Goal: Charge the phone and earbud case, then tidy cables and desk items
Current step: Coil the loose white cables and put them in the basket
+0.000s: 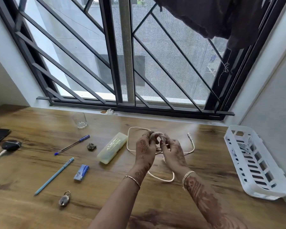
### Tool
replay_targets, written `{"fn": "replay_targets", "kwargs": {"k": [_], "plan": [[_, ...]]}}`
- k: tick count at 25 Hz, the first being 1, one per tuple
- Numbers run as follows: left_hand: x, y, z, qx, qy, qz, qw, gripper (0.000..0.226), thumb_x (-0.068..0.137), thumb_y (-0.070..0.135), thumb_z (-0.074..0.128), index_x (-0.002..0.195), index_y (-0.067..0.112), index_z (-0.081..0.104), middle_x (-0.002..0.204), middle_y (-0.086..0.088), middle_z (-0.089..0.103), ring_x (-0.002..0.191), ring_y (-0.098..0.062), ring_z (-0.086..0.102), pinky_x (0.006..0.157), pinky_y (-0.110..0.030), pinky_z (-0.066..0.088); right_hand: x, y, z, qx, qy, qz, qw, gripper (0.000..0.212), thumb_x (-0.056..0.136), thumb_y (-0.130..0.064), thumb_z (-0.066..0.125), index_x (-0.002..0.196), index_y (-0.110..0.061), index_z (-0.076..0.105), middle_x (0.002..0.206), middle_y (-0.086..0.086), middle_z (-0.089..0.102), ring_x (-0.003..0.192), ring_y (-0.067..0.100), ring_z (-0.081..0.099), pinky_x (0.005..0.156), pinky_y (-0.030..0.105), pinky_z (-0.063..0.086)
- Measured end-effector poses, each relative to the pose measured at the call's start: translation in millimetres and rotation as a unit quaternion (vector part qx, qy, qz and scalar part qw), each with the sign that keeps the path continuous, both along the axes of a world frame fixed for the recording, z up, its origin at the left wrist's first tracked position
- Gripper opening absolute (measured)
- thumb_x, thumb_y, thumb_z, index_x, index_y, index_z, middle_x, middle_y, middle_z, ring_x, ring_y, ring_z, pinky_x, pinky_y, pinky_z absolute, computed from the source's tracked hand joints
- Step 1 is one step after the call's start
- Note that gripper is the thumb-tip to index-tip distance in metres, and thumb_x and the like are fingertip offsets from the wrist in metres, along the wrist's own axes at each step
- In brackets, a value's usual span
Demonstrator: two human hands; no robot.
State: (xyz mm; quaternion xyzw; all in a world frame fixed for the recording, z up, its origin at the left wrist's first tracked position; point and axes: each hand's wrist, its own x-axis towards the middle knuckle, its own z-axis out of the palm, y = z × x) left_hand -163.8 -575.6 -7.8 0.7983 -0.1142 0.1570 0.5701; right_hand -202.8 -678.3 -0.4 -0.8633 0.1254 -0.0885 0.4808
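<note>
The white cable was partly coiled just above the worktop, its small loops pinched in the grip of the left hand while the right hand pinched the next turn. A slack pinch could let the coil spring open, or the loose tail and plug might snag the yellow case.

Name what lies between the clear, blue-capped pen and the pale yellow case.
A small dark clip lies between the pen and the case, touching neither; the head view shows it.
</note>
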Motion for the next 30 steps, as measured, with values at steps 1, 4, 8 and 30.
{"fn": "replay_targets", "kwargs": {"k": [1, 4, 8, 30], "plan": [[0, 1, -1, -0.008, 0.002, -0.007, 1.000, 0.010, 0.093, 0.013, 0.056, 0.093, 0.016, 0.065, 0.074, 0.007, 0.064, 0.068, -0.016, 0.064, 0.066, -0.031, 0.055, 1, -3, 0, -0.005, 0.013, 0.009, 1.000, 0.036, 0.096, -0.034, 0.050, 0.129, -0.023, 0.058, 0.111, 0.008, 0.055, 0.097, 0.018, 0.057, 0.091, 0.023, 0.041], [0, 1, -3, -0.019, 0.015, -0.030, 0.999, 0.009, 0.093, 0.015, 0.058, 0.094, 0.017, 0.067, 0.077, 0.012, 0.063, 0.070, -0.008, 0.062, 0.069, -0.026, 0.053, 3, -9, 2, 0.040, 0.018, 0.030, 0.999, 0.020, 0.094, -0.026, 0.056, 0.105, -0.018, 0.071, 0.097, 0.009, 0.072, 0.094, 0.025, 0.066, 0.085, 0.038, 0.050], [6, 1, -7, -0.002, 0.051, -0.039, 0.998, 0.013, 0.090, 0.025, 0.063, 0.098, 0.016, 0.070, 0.085, 0.003, 0.068, 0.076, -0.013, 0.064, 0.074, -0.027, 0.052, 3, -12, 8, 0.095, -0.006, -0.007, 0.995, 0.021, 0.089, -0.015, 0.063, 0.107, -0.025, 0.060, 0.089, 0.005, 0.075, 0.087, 0.020, 0.070, 0.088, 0.039, 0.054], [-1, 17, -8, -0.113, 0.174, -0.128, 0.970, 0.016, 0.091, 0.024, 0.062, 0.105, 0.031, 0.067, 0.095, -0.005, 0.074, 0.080, -0.013, 0.070, 0.074, -0.031, 0.058, -8, -18, 17, 0.470, 0.047, 0.052, 0.880, 0.031, 0.082, 0.004, 0.064, 0.091, -0.021, 0.048, 0.078, 0.006, 0.071, 0.060, 0.015, 0.058, 0.044, 0.019, 0.038]]}}
